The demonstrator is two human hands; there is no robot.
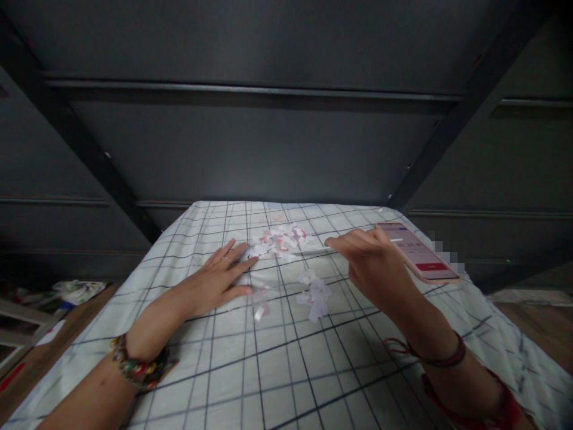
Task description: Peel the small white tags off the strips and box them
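Spread out flat, my left hand (224, 272) lies with its fingertips at the left edge of a pile of torn paper scraps (282, 242), white with some pink and red. Its thumb and index finger rest on what looks like a clear plastic bag (273, 278). My right hand (369, 263) is closed in a pinch at the right, seemingly on the bag's edge; the fingertips are partly hidden. A smaller group of whitish scraps (316, 295) shows between the hands, nearer to me. A few more pale scraps (260, 310) lie by my left thumb.
A phone (432, 266) with a lit screen lies right of my right hand. The table has a white checked cloth (215, 382) and stands against a dark grey panelled wall (268, 149). At the lower left is a white slatted frame (22, 328) on the floor.
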